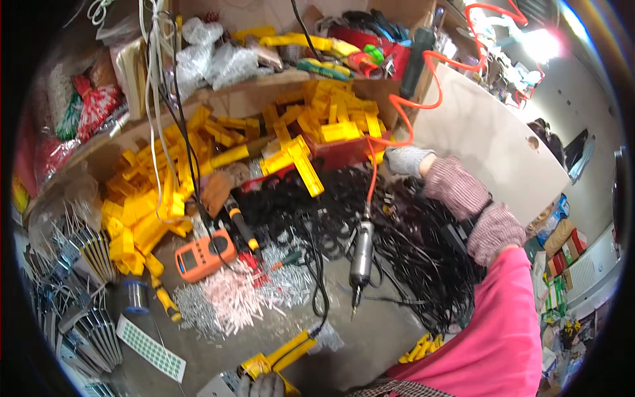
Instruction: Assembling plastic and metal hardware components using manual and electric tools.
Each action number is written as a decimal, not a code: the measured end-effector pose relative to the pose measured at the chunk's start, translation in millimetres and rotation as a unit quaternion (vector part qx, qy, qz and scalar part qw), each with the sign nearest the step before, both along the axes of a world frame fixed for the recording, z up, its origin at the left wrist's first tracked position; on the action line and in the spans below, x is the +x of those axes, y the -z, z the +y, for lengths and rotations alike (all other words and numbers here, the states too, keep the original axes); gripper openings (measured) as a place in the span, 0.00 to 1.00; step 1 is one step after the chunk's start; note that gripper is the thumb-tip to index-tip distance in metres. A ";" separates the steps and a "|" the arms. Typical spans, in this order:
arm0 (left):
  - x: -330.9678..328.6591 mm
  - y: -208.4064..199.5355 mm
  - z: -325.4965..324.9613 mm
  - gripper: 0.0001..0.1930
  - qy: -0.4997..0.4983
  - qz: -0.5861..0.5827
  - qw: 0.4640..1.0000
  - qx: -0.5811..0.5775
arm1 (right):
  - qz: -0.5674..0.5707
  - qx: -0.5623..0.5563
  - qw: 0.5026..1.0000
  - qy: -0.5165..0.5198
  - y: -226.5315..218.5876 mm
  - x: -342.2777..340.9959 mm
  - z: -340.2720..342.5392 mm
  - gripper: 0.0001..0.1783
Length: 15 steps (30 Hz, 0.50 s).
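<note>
My left hand (pixel 263 385), in a grey glove and partly cut off by the lower edge, is closed on a long yellow plastic housing (pixel 294 351). A black cable runs along that housing, and a metal plate (pixel 219 387) lies beside the hand. My right hand (pixel 408 161), also gloved, reaches far to the right side of the bench, with its fingers bunched beside a yellow part and the red bin (pixel 337 155). What it holds, if anything, is hidden. Black cables (pixel 430 258) lie below my right forearm. A silver power screwdriver (pixel 362 255) hangs from an orange coiled hose.
Yellow housings (pixel 142 225) are heaped at the left and back. An orange multimeter (pixel 206 255), screws (pixel 284 281), pale pink pieces (pixel 231 301) and a solder spool (pixel 136 296) lie on the bench. Metal brackets (pixel 86 317) crowd the left; a white panel (pixel 483 139) stands at right.
</note>
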State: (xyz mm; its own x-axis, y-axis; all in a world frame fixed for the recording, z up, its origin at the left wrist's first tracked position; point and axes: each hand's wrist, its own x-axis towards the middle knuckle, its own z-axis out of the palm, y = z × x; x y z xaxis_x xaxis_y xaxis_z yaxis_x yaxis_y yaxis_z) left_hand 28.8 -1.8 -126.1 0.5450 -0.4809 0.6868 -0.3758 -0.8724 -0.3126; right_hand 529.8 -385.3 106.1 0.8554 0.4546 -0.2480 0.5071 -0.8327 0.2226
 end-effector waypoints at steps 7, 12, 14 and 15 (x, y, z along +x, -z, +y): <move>-28.6 -70.8 -34.4 0.26 -0.086 0.342 0.926 -0.135 | -0.113 0.055 0.983 -0.134 84.1 122.4 -60.3 0.12; -32.0 -69.1 -30.5 0.24 -0.099 0.305 0.941 -0.111 | -0.127 0.004 0.975 -0.180 76.2 133.8 -43.5 0.12; -31.2 -68.0 -29.0 0.23 -0.102 0.314 0.938 -0.109 | -0.140 -0.015 0.970 -0.196 78.7 120.1 -51.9 0.13; -26.5 -67.8 -27.1 0.23 -0.099 0.308 0.940 -0.108 | -0.151 -0.024 0.967 -0.202 77.4 114.7 -61.2 0.13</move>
